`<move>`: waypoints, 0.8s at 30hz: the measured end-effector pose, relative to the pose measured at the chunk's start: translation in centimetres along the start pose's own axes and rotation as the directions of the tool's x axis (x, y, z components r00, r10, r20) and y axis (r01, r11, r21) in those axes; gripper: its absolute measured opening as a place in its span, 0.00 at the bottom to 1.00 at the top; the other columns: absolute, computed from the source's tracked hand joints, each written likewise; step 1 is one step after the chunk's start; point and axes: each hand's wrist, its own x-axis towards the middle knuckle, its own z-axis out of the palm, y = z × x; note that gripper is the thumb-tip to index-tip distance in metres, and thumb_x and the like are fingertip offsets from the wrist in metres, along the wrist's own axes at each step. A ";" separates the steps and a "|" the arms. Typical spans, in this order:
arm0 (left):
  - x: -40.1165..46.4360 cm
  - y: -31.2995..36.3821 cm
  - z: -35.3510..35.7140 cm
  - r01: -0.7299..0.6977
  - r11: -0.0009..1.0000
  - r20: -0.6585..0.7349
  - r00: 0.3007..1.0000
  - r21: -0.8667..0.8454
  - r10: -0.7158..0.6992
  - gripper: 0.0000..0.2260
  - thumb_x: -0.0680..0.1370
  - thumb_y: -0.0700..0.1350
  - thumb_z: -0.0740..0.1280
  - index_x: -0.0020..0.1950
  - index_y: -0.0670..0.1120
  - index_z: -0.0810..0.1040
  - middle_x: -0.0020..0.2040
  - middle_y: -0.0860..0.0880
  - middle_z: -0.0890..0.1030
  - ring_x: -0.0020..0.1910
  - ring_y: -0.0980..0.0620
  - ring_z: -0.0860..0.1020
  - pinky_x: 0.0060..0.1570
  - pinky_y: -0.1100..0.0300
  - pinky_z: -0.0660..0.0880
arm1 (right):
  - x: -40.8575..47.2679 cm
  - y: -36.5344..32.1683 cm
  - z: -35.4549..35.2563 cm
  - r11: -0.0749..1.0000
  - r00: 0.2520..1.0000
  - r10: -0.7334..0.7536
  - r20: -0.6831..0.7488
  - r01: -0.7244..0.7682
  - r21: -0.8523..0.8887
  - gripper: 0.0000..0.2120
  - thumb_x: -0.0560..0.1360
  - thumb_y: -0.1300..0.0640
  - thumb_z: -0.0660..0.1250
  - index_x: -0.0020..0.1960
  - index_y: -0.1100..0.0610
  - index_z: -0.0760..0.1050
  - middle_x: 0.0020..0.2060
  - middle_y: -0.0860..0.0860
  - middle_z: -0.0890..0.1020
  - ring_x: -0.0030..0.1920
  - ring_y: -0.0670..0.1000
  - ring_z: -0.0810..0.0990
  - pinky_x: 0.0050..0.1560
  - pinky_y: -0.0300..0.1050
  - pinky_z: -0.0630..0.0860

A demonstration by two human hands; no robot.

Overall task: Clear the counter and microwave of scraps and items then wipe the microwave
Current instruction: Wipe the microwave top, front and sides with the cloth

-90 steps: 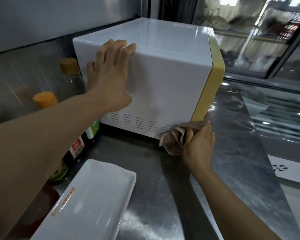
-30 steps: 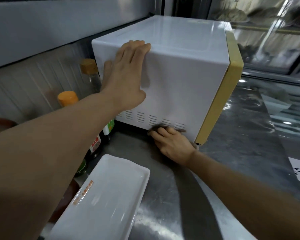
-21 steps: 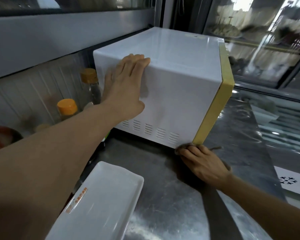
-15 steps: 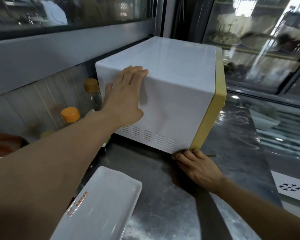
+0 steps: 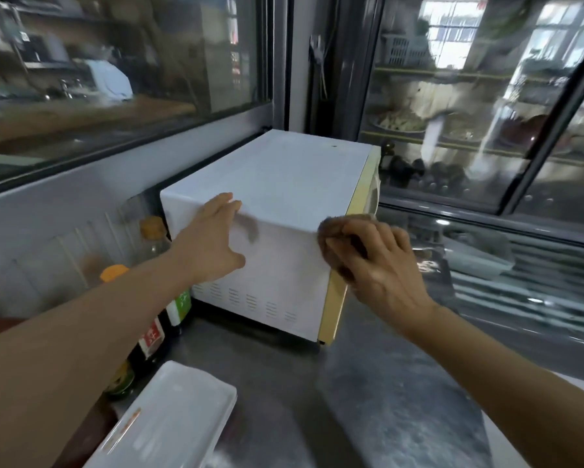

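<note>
Steel counter (image 5: 368, 410) fills the lower frame, scuffed and reflective; a white rectangular tray (image 5: 169, 423) is cut off at bottom left. Bottles (image 5: 152, 332) stand at left, half hidden behind the left forearm. Microwave (image 5: 270, 238), white with a yellow front edge, sits mid-frame. Left hand (image 5: 213, 244) presses flat, fingers spread, on its side panel. Right hand (image 5: 381, 265) clutches a brown cloth (image 5: 334, 244) against the upper front corner; motion blur smears both. Glass panes (image 5: 469, 113) behind show blurred reflections.

The microwave (image 5: 277, 184) is white with a yellow front; the cloth (image 5: 334, 231) is brown, the worktop (image 5: 368, 400) grey.
</note>
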 end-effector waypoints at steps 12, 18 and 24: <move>-2.1 5.1 4.5 -0.077 0.988 -0.090 0.992 0.135 0.090 0.41 0.70 0.44 0.70 0.76 0.55 0.50 0.77 0.59 0.47 0.76 0.57 0.43 0.71 0.41 0.55 | -4.8 -3.3 4.0 0.521 0.733 0.658 0.173 -0.609 0.598 0.14 0.69 0.70 0.69 0.51 0.62 0.68 0.51 0.53 0.67 0.48 0.44 0.67 0.53 0.28 0.67; -2.1 5.3 5.0 -0.073 0.990 -0.154 0.984 0.123 0.092 0.40 0.67 0.40 0.70 0.75 0.52 0.55 0.77 0.56 0.52 0.77 0.54 0.47 0.67 0.44 0.62 | -9.8 -4.9 7.0 0.461 0.704 0.595 0.388 -0.694 0.553 0.14 0.71 0.66 0.70 0.53 0.62 0.68 0.52 0.51 0.66 0.45 0.40 0.66 0.51 0.31 0.64; -2.1 6.1 4.9 -0.029 0.991 -0.139 0.989 0.134 0.048 0.40 0.68 0.39 0.70 0.75 0.50 0.54 0.77 0.55 0.51 0.77 0.55 0.46 0.67 0.47 0.61 | -12.2 -4.6 8.2 0.439 0.541 0.481 0.690 -0.830 0.344 0.13 0.75 0.60 0.66 0.57 0.60 0.67 0.54 0.55 0.68 0.50 0.55 0.74 0.46 0.43 0.68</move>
